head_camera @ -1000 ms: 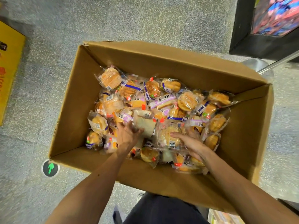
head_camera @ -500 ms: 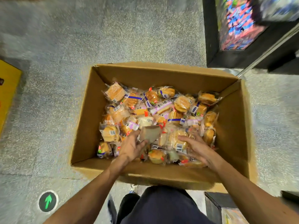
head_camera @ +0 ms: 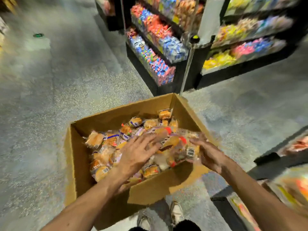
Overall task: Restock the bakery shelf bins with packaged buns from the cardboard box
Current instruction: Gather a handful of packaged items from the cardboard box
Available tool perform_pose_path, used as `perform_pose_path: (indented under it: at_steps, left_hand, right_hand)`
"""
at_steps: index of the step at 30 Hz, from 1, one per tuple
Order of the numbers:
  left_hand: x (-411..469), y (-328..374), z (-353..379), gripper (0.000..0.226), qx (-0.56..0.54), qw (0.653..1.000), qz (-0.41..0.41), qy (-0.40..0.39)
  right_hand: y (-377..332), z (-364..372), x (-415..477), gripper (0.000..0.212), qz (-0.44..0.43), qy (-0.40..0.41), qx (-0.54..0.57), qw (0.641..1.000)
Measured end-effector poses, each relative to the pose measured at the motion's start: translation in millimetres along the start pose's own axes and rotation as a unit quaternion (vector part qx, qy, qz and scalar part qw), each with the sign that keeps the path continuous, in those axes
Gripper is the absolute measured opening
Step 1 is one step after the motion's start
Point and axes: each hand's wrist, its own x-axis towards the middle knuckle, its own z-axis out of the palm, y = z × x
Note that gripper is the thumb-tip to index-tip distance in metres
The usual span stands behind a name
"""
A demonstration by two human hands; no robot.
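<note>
A bundle of packaged buns (head_camera: pixel 175 145) is squeezed together just above the cardboard box (head_camera: pixel 155 189).
Nearest, the person's shoes (head_camera: pixel 176 212) stand on the floor (head_camera: pixel 66 97) by the box. The left hand (head_camera: pixel 138 152) presses one side of the bundle with straight, spread fingers. The right hand (head_camera: pixel 210 154), blurred, appears to curl its fingers round the other side, probably so the slippery packs stay together for carrying. Loose buns (head_camera: pixel 103 144) fill the box below. Beyond stand shelves of sweets (head_camera: pixel 158 52).

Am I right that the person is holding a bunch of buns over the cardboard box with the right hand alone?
Not alone: in the head view the left hand presses the buns too, opposite the right hand, over the box.
</note>
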Motion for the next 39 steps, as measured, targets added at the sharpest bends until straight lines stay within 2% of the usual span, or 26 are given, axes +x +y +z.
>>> perform_pose_path:
  at_steps: [2, 5, 8, 11, 12, 14, 15, 16, 20, 22, 24, 28, 31, 34, 36, 39]
  left_hand:
    - [28.9, 16.9, -5.9, 0.028, -0.006, 0.997, 0.062, 0.041]
    - [76.4, 52.9, -6.9, 0.030, -0.049, 0.984, 0.146, 0.093]
    - [124.2, 101.4, -1.8, 0.024, -0.100, 0.961, 0.220, 0.138]
    - [166.3, 159.3, 3.2, 0.021, -0.148, 0.930, 0.287, 0.176]
    - [181.8, 184.1, 6.3, 0.021, -0.160, 0.917, 0.311, 0.189]
    - [205.1, 226.9, 12.9, 0.021, -0.185, 0.899, 0.342, 0.201]
    - [217.1, 253.9, 17.4, 0.022, -0.203, 0.890, 0.355, 0.199]
    - [227.0, 279.9, 20.6, 0.025, -0.219, 0.886, 0.362, 0.189]
    - [257.2, 381.6, 34.8, 0.033, -0.274, 0.875, 0.372, 0.144]
    - [268.0, 427.8, 40.5, 0.033, -0.288, 0.869, 0.382, 0.129]
    - [276.0, 465.3, 46.8, 0.040, -0.303, 0.864, 0.385, 0.115]
    - [295.1, 516.3, 59.2, 0.051, -0.309, 0.860, 0.393, 0.103]
    - [320.6, 541.8, 76.3, 0.058, -0.284, 0.857, 0.412, 0.122]
    - [353.7, 558.6, 99.0, 0.054, -0.263, 0.856, 0.425, 0.131]
    - [379.9, 571.8, 115.8, 0.055, -0.257, 0.861, 0.423, 0.116]
    - [427.8, 594.0, 146.5, 0.070, -0.230, 0.864, 0.444, 0.055]
  right_hand:
    - [-6.9, -19.0, -31.9, 0.034, -0.039, 0.028, 0.026, 0.999]
    - [-12.4, -56.1, -82.3, 0.071, -0.108, 0.088, 0.049, 0.989]
    - [-7.2, -106.4, -136.6, 0.070, -0.174, 0.121, 0.064, 0.975]
    - [1.4, -148.7, -196.6, 0.081, -0.204, 0.168, 0.100, 0.959]
    - [3.0, -162.2, -219.8, 0.069, -0.218, 0.194, 0.124, 0.948]
    - [1.3, -171.2, -264.4, 0.023, -0.240, 0.262, 0.152, 0.922]
    - [2.7, -181.1, -290.1, 0.012, -0.256, 0.304, 0.149, 0.906]
    - [10.5, -200.3, -309.8, 0.012, -0.264, 0.325, 0.147, 0.896]
    - [45.0, -294.4, -360.4, 0.067, -0.301, 0.364, 0.164, 0.866]
    - [56.8, -328.8, -384.2, 0.085, -0.317, 0.372, 0.185, 0.853]
    - [64.6, -354.3, -404.2, 0.094, -0.321, 0.369, 0.204, 0.848]
    - [72.7, -394.2, -427.7, 0.067, -0.331, 0.360, 0.227, 0.842]
    - [69.6, -424.0, -436.8, 0.070, -0.331, 0.379, 0.245, 0.829]
    - [66.7, -452.0, -437.6, 0.075, -0.329, 0.399, 0.265, 0.814]
    - [62.6, -467.6, -441.8, 0.066, -0.324, 0.421, 0.267, 0.804]
    - [52.6, -489.8, -449.1, 0.052, -0.323, 0.463, 0.254, 0.785]
